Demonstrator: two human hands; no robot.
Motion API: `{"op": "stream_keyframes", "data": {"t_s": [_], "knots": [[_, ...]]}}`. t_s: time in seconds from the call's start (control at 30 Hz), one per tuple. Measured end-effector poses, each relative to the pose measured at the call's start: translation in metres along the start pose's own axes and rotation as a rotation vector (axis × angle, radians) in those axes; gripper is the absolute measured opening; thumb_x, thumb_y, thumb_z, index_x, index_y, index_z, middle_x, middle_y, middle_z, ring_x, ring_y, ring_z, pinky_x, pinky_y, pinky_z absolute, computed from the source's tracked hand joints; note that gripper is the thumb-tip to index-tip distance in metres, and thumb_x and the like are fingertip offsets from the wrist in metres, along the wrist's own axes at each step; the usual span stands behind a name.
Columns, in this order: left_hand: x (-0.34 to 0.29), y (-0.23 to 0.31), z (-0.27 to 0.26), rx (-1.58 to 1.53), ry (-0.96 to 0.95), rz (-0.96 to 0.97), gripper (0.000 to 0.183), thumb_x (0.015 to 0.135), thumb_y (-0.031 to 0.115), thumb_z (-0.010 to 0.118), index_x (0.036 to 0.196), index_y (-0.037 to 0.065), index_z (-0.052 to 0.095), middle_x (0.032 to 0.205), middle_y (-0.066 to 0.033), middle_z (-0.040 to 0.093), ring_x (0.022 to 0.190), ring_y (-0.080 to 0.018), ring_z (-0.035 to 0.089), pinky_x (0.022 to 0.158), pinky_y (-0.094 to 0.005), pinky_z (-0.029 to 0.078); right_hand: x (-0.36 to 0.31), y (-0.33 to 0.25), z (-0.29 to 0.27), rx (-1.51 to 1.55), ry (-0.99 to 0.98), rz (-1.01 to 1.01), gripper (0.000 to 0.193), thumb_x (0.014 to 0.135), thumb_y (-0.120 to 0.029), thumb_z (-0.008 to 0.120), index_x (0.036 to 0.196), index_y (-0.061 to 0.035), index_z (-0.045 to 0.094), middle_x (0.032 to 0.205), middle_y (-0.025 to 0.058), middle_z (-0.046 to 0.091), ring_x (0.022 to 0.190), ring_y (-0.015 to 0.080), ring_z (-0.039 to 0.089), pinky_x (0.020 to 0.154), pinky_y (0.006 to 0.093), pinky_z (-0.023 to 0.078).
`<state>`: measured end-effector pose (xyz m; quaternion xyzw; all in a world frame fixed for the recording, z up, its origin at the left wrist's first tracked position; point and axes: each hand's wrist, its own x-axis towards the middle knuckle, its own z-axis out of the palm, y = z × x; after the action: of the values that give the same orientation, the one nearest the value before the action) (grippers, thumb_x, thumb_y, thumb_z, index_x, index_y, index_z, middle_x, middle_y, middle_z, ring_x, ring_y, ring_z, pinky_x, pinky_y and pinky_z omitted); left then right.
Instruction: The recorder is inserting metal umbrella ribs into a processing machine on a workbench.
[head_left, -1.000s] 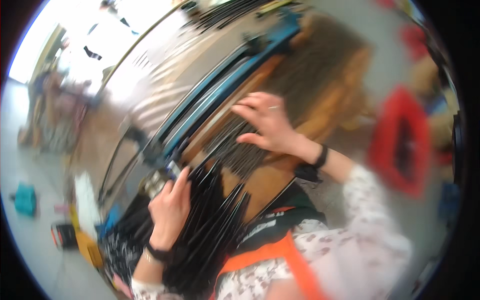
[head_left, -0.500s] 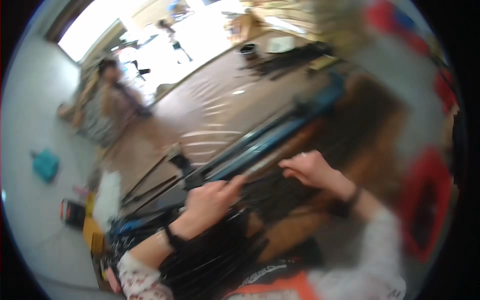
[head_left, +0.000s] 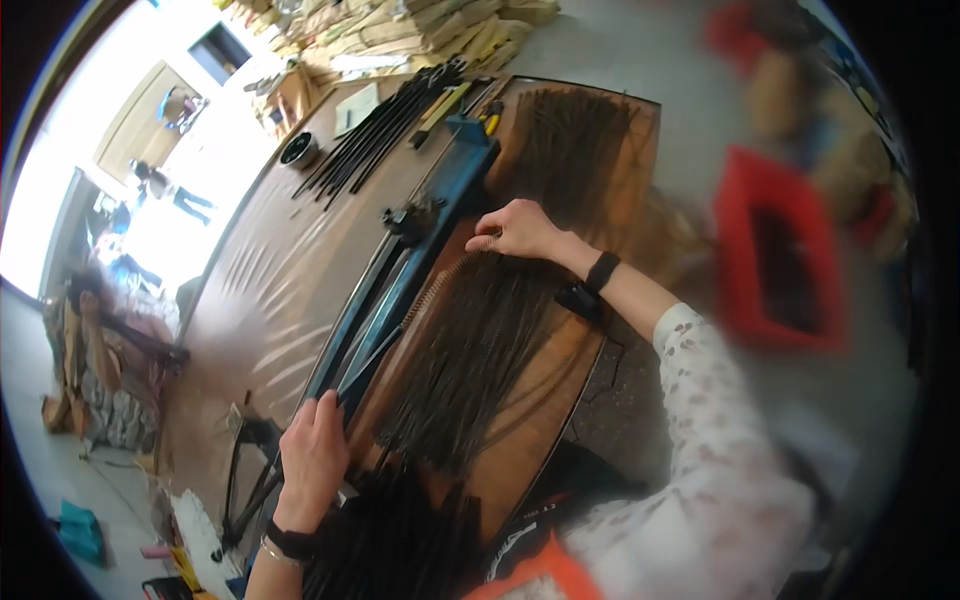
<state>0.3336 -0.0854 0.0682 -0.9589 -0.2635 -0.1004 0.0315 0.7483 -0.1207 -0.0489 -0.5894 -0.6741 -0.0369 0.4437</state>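
Note:
My right hand (head_left: 525, 232) is closed with its fingertips pinching the far end of a thin coil spring (head_left: 432, 298). From the spring's near end a slim metal rod (head_left: 370, 358) slants down to my left hand (head_left: 313, 452), whose fingers are closed on it beside the near end of a long blue metal fixture (head_left: 400, 285). A dark clamp-like block (head_left: 412, 220) sits on that fixture. Right of it, a thick layer of dark thin rods (head_left: 470, 350) covers the brown board, below my right wrist. Whether the rod passes inside the spring is not clear.
More dark rods (head_left: 385, 130) lie on the plastic-covered table (head_left: 250, 290) at the far side, near a round tin (head_left: 299, 150) and yellow-handled pliers (head_left: 492, 118). A red crate (head_left: 780, 250) stands on the floor at right. Another person (head_left: 110, 340) sits at left.
The view has turned and sharpened. My right hand is now farther out along the blue fixture, and my left hand is at its near end. The spring between them now shows clearly.

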Motion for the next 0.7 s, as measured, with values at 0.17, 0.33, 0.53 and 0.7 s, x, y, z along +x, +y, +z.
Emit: {"op": "stream_keyframes", "data": {"t_s": [0.17, 0.33, 0.53, 0.7], "knots": [[0.01, 0.008, 0.014, -0.096, -0.039, 0.08, 0.025, 0.09, 0.006, 0.062, 0.115, 0.004, 0.06, 0.085, -0.0139, 0.06, 0.075, -0.036, 0.063, 0.062, -0.0461, 0.051, 0.0, 0.013, -0.011, -0.215, 0.186, -0.126, 0.016, 0.081, -0.028, 0.081, 0.083, -0.0129, 0.074, 0.076, 0.008, 0.071, 0.064, 0.0253, 0.067, 0.057, 0.0376, 0.049], [0.014, 0.015, -0.006, -0.119, -0.11, 0.047, 0.027, 0.088, 0.006, 0.06, 0.115, 0.004, 0.06, 0.091, -0.0125, 0.064, 0.083, -0.034, 0.067, 0.069, -0.044, 0.055, -0.003, -0.002, -0.021, -0.261, 0.207, -0.206, 0.016, 0.079, -0.013, 0.078, 0.093, -0.0087, 0.072, 0.087, 0.0116, 0.067, 0.084, 0.0322, 0.066, 0.072, 0.0434, 0.052], [-0.013, 0.018, -0.018, -0.058, -0.11, 0.02, 0.022, 0.09, 0.008, 0.061, 0.111, 0.005, 0.055, 0.084, -0.011, 0.059, 0.077, -0.0308, 0.065, 0.062, -0.0425, 0.053, -0.052, 0.054, 0.011, -0.443, 0.08, 0.209, 0.032, 0.093, -0.005, 0.058, 0.123, -0.0073, 0.068, 0.13, 0.0176, 0.064, 0.119, 0.037, 0.061, 0.105, 0.0449, 0.047], [0.017, 0.024, -0.009, -0.108, -0.087, 0.022, 0.022, 0.093, 0.012, 0.061, 0.112, 0.005, 0.055, 0.084, -0.0105, 0.059, 0.078, -0.0296, 0.065, 0.062, -0.0419, 0.053, -0.017, 0.084, -0.011, -0.279, 0.281, 0.053, 0.032, 0.098, -0.004, 0.049, 0.125, -0.0072, 0.066, 0.135, 0.0153, 0.061, 0.131, 0.0357, 0.053, 0.111, 0.0444, 0.042]]}}
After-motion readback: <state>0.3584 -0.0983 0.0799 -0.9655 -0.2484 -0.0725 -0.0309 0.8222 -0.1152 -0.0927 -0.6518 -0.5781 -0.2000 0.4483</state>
